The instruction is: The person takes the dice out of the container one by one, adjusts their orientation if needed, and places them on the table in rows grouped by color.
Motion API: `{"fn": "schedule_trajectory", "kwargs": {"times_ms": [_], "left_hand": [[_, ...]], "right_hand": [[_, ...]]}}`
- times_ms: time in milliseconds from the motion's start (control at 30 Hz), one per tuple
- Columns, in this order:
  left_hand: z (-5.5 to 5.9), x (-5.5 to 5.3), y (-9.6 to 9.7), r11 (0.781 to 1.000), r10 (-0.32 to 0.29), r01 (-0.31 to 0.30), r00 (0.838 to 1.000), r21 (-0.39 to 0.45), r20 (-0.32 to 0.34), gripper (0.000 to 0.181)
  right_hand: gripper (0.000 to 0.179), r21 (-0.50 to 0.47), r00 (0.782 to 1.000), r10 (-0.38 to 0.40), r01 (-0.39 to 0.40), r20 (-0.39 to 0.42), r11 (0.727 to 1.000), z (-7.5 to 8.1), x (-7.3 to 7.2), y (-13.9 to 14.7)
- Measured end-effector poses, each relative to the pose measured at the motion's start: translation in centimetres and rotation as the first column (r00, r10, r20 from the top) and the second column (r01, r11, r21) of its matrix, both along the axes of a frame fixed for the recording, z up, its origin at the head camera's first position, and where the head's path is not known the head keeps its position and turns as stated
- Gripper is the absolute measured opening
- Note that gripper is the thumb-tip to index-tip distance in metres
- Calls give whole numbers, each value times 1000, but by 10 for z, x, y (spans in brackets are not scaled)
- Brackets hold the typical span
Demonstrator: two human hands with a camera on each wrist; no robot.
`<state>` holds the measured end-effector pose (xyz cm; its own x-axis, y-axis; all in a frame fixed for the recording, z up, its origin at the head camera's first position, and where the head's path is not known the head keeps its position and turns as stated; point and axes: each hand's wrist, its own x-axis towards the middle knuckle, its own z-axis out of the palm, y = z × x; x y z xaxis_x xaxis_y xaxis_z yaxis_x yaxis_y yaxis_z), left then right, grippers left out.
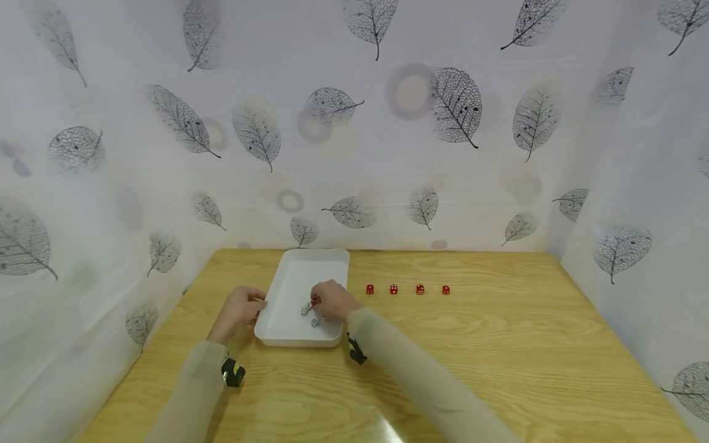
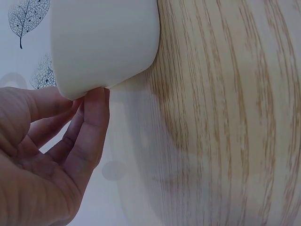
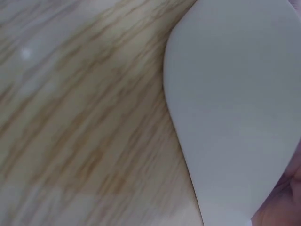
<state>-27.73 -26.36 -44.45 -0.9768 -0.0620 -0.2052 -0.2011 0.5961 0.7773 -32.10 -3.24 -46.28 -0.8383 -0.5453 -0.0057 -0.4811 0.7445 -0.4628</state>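
My left hand point(image 1: 241, 309) pinches the left rim of a white plastic tray point(image 1: 299, 271); in the left wrist view, the thumb and fingers point(image 2: 94, 122) meet at the tray's edge. Inside the tray, my right hand point(image 1: 334, 299) reaches down with bent fingers, and a red die point(image 1: 316, 300) shows at its fingertips. Close by on the tray floor lie a few small whitish dice, among them a pale die point(image 1: 314, 322). The right wrist view is mostly filled by the tray's outer wall point(image 3: 230, 94), with only a sliver of the hand at the edge.
Several red dice stand in a spaced row right of the tray, from the leftmost die point(image 1: 370, 289) to the rightmost die point(image 1: 445, 290). A wood-grain table point(image 1: 498, 357) carries everything. Leaf-patterned sheeting point(image 1: 388, 160) rises behind and at both sides.
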Motion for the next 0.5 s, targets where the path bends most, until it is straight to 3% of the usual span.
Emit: {"fn": "schedule_trajectory", "kwargs": {"times_ms": [267, 500], "left_hand": [[-3, 0, 1, 1000, 2, -2, 1000, -17, 8, 30], [-1, 0, -1, 1000, -3, 3, 1000, -7, 9, 31]], "right_hand": [[15, -48, 1000, 3, -3, -10, 999, -1, -4, 3], [13, -146, 998, 20, -29, -65, 989, 9, -4, 7]]}}
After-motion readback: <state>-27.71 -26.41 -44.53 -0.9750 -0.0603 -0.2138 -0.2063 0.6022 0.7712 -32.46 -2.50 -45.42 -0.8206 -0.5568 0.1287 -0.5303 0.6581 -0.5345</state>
